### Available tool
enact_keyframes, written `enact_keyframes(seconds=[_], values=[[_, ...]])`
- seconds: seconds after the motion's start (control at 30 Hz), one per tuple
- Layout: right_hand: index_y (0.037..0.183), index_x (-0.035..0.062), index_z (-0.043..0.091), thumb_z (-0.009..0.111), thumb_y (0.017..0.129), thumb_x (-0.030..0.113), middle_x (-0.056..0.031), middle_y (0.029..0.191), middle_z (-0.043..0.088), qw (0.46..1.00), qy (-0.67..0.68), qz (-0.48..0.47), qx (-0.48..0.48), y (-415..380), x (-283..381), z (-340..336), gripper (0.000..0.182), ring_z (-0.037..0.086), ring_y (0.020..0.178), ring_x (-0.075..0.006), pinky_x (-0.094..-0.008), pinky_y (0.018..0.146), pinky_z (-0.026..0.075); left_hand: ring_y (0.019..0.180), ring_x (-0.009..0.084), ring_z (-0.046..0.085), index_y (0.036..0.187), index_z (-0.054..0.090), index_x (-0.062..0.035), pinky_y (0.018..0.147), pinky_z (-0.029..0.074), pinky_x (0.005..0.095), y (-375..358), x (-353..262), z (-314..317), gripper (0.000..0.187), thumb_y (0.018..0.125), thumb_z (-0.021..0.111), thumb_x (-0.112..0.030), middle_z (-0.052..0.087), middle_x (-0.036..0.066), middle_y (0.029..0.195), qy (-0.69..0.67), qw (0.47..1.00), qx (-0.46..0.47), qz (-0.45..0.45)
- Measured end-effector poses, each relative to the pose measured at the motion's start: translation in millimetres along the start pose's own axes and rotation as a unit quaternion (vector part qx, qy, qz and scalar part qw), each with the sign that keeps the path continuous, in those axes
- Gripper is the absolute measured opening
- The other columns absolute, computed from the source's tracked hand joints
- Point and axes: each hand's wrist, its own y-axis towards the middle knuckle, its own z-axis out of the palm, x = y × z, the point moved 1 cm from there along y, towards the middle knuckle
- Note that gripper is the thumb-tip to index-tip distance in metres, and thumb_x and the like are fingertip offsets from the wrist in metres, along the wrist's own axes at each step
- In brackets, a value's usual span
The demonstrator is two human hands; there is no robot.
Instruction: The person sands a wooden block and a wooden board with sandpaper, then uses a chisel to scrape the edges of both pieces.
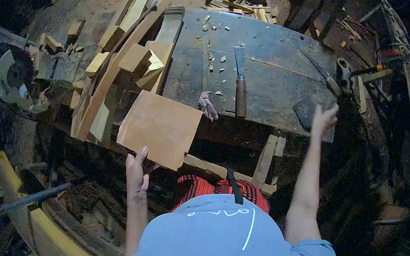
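Observation:
My left hand (137,174) grips a square, light-brown wooden board (161,127) by its near edge, thumb on top, and holds it in front of the bench. Stretched out to the right, my right hand (324,119) is at the edge of a dark flat sheet (304,111) on the bench. Its fingers look bent, but they are too small and dim to show whether they grip the sheet. A wide-bladed chisel (241,88) with a wooden handle lies between my hands. Left of it are a thin wooden-handled tool (204,67) and a crumpled rag (208,106).
Wood strips and offcuts (126,59) are piled at the bench's left side. A circular saw blade with its guard (9,71) stands farther left. Wood chips dot the dark workbench (279,48). A metal pipe (16,204) sticks out at lower left; tools and scrap crowd the right.

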Motion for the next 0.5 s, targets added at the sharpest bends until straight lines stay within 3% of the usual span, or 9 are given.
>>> enact_keyframes(seconds=[0.07,0.1,0.13,0.17,0.27,0.33,0.37,0.47,0.5], values=[[0.134,-0.0002,0.026,0.062,0.076,0.031,-0.0286,0.131,0.036,0.963,0.159,-0.21,0.065,-36.0,26.6,43.3,0.075,0.032,0.122,-0.042,-0.0445,0.101,0.028,0.092,0.0212,0.06,0.121,0.039,-0.0057,0.065,0.057,0.0355,1.0,1.6,1.3,0.043,0.083,0.057,-0.017,0.054,0.01,0.111,0.002,1.0,-0.003,-0.012],[0.135,0.0004,0.025,0.063,0.076,0.032,-0.0289,0.131,0.035,0.945,0.21,-0.221,0.117,-58.8,30.6,88.3,0.077,0.03,0.124,-0.0423,-0.0437,0.102,0.027,0.092,0.0209,0.06,0.121,0.039,-0.006,0.065,0.057,0.0349,3.1,2.3,5.1,0.043,0.083,0.057,-0.017,0.054,0.01,0.111,-0.001,1.0,0.003,-0.012],[0.136,0.0023,0.025,0.064,0.075,0.035,-0.0293,0.132,0.034,0.949,0.101,-0.179,0.239,-100.3,99.4,43.6,0.079,0.03,0.123,-0.0445,-0.0447,0.101,0.028,0.091,0.0206,0.06,0.121,0.04,-0.0064,0.064,0.056,0.0342,4.5,2.8,9.0,0.043,0.083,0.057,-0.017,0.054,0.01,0.11,-0.005,1.0,0.01,-0.011],[0.136,0.0052,0.026,0.066,0.074,0.035,-0.028,0.126,0.039,0.943,0.016,-0.139,0.303,-120.6,112.6,64.0,0.08,0.036,0.117,-0.0444,-0.0499,0.095,0.032,0.091,0.0206,0.06,0.121,0.04,-0.0064,0.064,0.056,0.0342,4.3,3.5,12.0,0.043,0.083,0.057,-0.017,0.054,0.01,0.11,-0.003,1.0,0.011,-0.01],[0.137,0.0094,0.025,0.065,0.075,0.035,-0.0256,0.12,0.042,0.933,-0.004,-0.192,0.305,-160.2,127.8,95.8,0.077,0.041,0.111,-0.0433,-0.0539,0.088,0.036,0.088,0.0198,0.061,0.119,0.041,-0.0067,0.064,0.056,0.0329,3.2,2.8,18.5,0.041,0.083,0.058,-0.018,0.056,0.01,0.108,-0.01,1.0,0.011,-0.018],[0.138,0.0127,0.02,0.059,0.079,0.03,-0.0236,0.115,0.043,0.935,-0.053,-0.271,0.222,-168.1,123.4,122.5,0.073,0.043,0.109,-0.0419,-0.0547,0.082,0.039,0.085,0.0194,0.063,0.116,0.043,-0.006,0.064,0.056,0.0322,-0.4,1.4,17.9,0.039,0.083,0.058,-0.018,0.058,0.011,0.105,-0.015,0.999,0.02,-0.028],[0.139,0.014,0.019,0.052,0.083,0.026,-0.0248,0.115,0.043,0.935,-0.057,-0.252,0.243,-163.5,120.6,130.1,0.066,0.044,0.107,-0.0438,-0.0545,0.082,0.04,0.085,0.0194,0.063,0.116,0.043,-0.006,0.064,0.056,0.0322,-1.9,0.7,16.8,0.039,0.083,0.058,-0.018,0.058,0.011,0.105,-0.016,0.999,0.018,-0.027],[0.139,0.014,0.018,0.049,0.083,0.022,-0.025,0.113,0.043,0.943,-0.089,-0.247,0.205,-147.1,104.1,130.8,0.065,0.047,0.102,-0.0432,-0.0547,0.08,0.04,0.084,0.0186,0.063,0.113,0.044,-0.0053,0.064,0.056,0.0326,-4.4,-2.6,17.3,0.036,0.083,0.058,-0.018,0.059,0.01,0.103,-0.003,1.0,-0.002,-0.03],[0.14,0.014,0.017,0.048,0.083,0.022,-0.0253,0.114,0.043,0.954,-0.043,-0.219,0.202,-135.3,96.7,125.7,0.065,0.048,0.1,-0.0433,-0.0553,0.079,0.041,0.084,0.0182,0.063,0.114,0.043,-0.005,0.064,0.056,0.0326,-5.9,-5.1,18.7,0.036,0.084,0.058,-0.017,0.059,0.01,0.103,-0.014,1.0,0.005,-0.02]])
